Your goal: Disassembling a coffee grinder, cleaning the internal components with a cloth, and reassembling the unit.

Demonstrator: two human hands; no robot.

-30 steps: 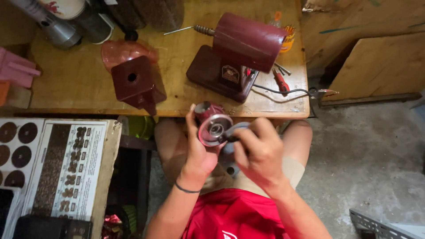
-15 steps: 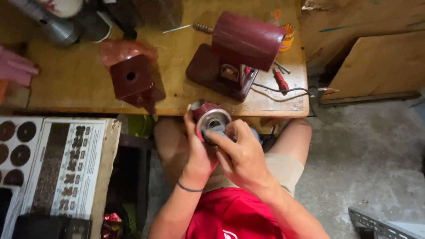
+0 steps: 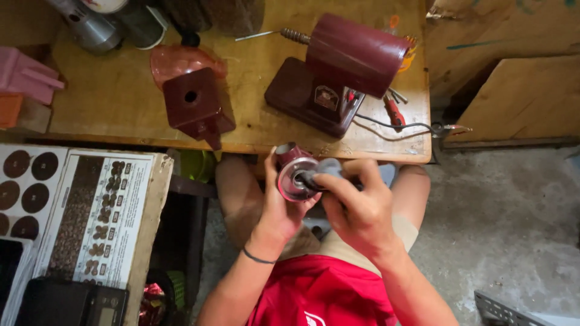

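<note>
My left hand (image 3: 279, 208) grips a round dark-red metal part (image 3: 294, 174) with a shiny silver face, held over my lap just below the table's front edge. My right hand (image 3: 357, 208) holds a grey cloth (image 3: 328, 168) and presses it into the part's silver opening. On the wooden table (image 3: 121, 102) above stand a dark-red grinder body (image 3: 341, 72) and a dark-red square hopper piece (image 3: 196, 107) with a hole in its top.
A screwdriver (image 3: 284, 34) and small red-handled tools (image 3: 393, 108) lie by the grinder, with a cable (image 3: 393, 125) running right. Metal canisters (image 3: 115, 18) stand at the back left. Printed cartons (image 3: 78, 211) sit at the left; concrete floor (image 3: 513, 229) lies to the right.
My right hand has moved in from beside the part to its silver face, pushing the grey cloth into the opening. My left hand has kept hold of the part.
</note>
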